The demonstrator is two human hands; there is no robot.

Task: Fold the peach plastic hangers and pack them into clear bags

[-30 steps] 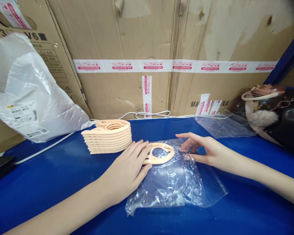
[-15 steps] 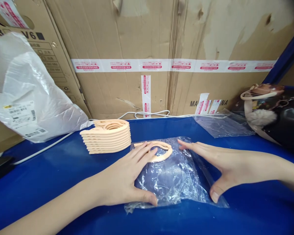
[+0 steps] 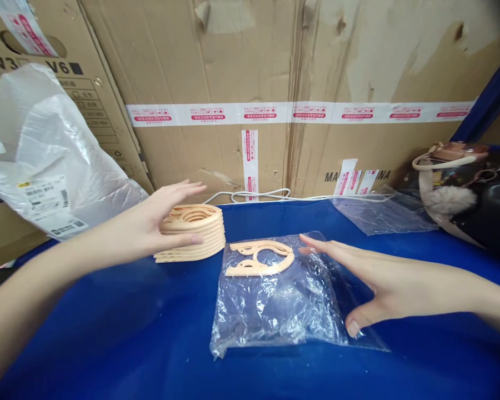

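A neat stack of peach folding hangers (image 3: 204, 236) stands on the blue tabletop (image 3: 150, 328). My left hand (image 3: 170, 219) is over the left part of that stack, thumb and fingers apart; whether it touches the hangers I cannot tell. One peach folding hanger (image 3: 275, 270) lies flat on clear plastic bags (image 3: 270, 311) in front of me. At the right side of the bags is my right hand (image 3: 370, 278), fingers spread, its fingertips and thumb at the plastic, gripping nothing visible.
A white plastic mailer bag (image 3: 66, 150) with a label leans at the left. Large cardboard boxes (image 3: 216, 72) form the back, with a white cable (image 3: 262, 195) along their foot. Another clear bag (image 3: 379, 214) and a black bag (image 3: 491, 194) with a pompom lie at the right.
My left hand has left the single hanger and moved up and left to the stack. The hanger on the bags is now fully visible. My right hand has barely shifted.
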